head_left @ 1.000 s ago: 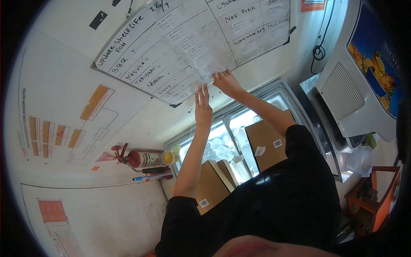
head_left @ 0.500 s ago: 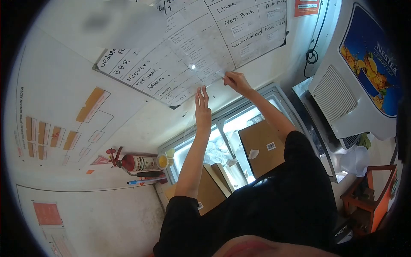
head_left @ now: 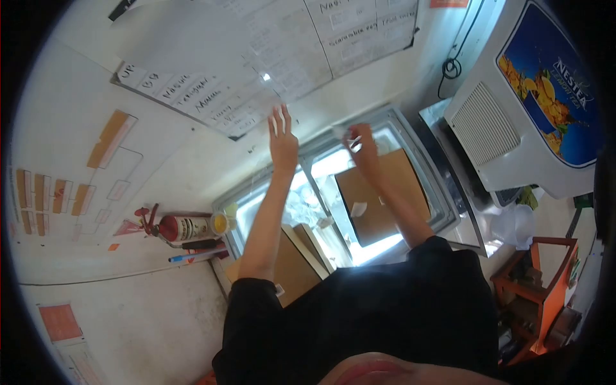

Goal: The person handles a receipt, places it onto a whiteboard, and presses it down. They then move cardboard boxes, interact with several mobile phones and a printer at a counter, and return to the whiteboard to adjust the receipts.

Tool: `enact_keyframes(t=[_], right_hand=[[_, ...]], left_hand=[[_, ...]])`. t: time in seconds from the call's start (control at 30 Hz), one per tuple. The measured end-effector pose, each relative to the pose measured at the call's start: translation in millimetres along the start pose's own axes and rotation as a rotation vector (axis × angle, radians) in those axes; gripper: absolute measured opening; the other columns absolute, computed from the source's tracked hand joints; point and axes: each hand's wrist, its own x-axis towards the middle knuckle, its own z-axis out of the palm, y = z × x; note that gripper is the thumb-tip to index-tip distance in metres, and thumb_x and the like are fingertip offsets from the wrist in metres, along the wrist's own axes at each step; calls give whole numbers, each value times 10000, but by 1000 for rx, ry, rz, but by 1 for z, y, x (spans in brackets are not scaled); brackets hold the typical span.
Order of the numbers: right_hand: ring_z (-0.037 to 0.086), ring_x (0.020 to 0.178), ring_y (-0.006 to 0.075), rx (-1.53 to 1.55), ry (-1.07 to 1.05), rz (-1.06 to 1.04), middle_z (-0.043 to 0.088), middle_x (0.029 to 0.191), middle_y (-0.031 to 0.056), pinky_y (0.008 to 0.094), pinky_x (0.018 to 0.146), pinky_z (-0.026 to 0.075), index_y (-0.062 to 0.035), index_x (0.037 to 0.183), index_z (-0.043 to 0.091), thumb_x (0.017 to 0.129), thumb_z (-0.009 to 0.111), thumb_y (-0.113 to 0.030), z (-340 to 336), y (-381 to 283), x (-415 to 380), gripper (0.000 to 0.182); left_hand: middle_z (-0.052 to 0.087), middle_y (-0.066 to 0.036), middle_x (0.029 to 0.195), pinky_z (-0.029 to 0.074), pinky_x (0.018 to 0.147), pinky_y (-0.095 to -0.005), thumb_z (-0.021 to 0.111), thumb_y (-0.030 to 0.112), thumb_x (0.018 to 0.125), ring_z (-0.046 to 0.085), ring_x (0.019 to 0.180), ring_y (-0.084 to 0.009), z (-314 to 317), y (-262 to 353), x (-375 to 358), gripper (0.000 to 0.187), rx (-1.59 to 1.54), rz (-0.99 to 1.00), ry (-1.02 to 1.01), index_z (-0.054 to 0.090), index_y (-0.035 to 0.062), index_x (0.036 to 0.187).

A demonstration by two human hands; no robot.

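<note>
My left hand (head_left: 282, 140) is raised with its fingers stretched out, the fingertips at the lower edge of the whiteboard (head_left: 212, 96), which has handwritten rows and small stuck-on printed labels. My right hand (head_left: 364, 146) is closed in a pinch on a small whitish, see-through scrap (head_left: 341, 133), blurred in this view; I cannot tell what kind it is. It is apart from the board, over the far edge of the lit freezer (head_left: 394, 122). Below it lies a brown cardboard box (head_left: 378, 199) with a white paper piece.
Another cardboard piece (head_left: 296, 273) lies at the left of the freezer. A fire extinguisher (head_left: 183, 228) and a clear cup (head_left: 219, 223) with yellow contents are at the left. A white drink dispenser (head_left: 487, 122) stands at the right, with an orange frame stand (head_left: 536, 289) below it.
My right hand has come off the board's lower edge and down over the freezer, with the whitish scrap in its fingers. My left hand stays raised by the board, fingers more spread. The view has shifted.
</note>
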Motion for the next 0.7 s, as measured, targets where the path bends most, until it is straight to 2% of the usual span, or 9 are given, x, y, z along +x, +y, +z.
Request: enact_keyframes(t=[0.07,0.1,0.17,0.33,0.37,0.43,0.5,0.63,0.7], right_hand=[[601,784,220,-741,-617,-215,573,986,89,326,617,505,-78,1102,587,864,589,-68,-10,-49,-57,238],[596,952,275,-885,-759,37,573,1053,153,372,751,510,-31,1080,545,972,447,-140,27,-35,-107,182],[607,937,279,-416,-619,-377,596,910,136,372,780,514,-36,1043,580,873,522,-75,47,-17,-179,184],[605,966,282,-571,-947,-241,602,941,127,380,850,504,-45,888,596,804,581,-64,64,26,-274,88],[612,1014,320,-513,-1081,-23,626,999,161,380,898,499,-5,966,613,816,608,-59,51,5,-255,159],[613,1072,331,-231,-967,-138,639,1105,185,380,945,488,40,1076,609,809,656,-29,42,15,-258,280],[621,1096,299,153,-1181,392,638,1169,186,367,946,492,49,1168,588,802,667,27,30,17,-227,375],[647,1015,189,612,-564,661,665,1018,84,327,820,538,-14,1245,560,1000,526,-212,-6,-45,-123,316],[643,933,171,784,-359,729,661,949,95,291,771,538,-37,1264,530,905,674,-131,-9,-101,-73,398]], left_hand=[[297,-152,1566,133,1220,-497,668,28,677,228,1462,-359,-1,-6,-8,54,-42,7,43,707,45,644],[298,-134,1570,137,1218,-498,669,23,677,236,1463,-333,-10,-12,-9,55,-93,28,-19,696,50,638],[299,-116,1574,141,1216,-499,670,18,676,245,1465,-307,-24,-20,-6,60,-142,48,-89,684,56,631],[446,-110,1468,322,1127,-471,704,77,750,377,1388,-282,-43,-28,-21,40,-523,-60,-153,688,94,717],[508,-107,1408,397,1076,-454,708,89,763,432,1348,-279,-44,-28,-30,32,-827,-191,-120,688,94,738],[617,-93,1227,476,969,-414,725,116,782,559,1197,-283,-66,-29,-52,43,-872,-231,-78,690,96,799],[649,-90,1135,475,961,-368,748,165,801,616,1087,-251,-81,-30,-68,101,-1323,-544,-85,717,92,864],[682,-54,970,443,904,-304,772,151,806,602,976,-155,-96,-16,-111,222,-1904,-1002,-153,729,26,985],[684,-51,933,423,900,-296,774,120,796,595,962,-154,-109,-3,-110,217,-2006,-1036,-136,727,17,981]])
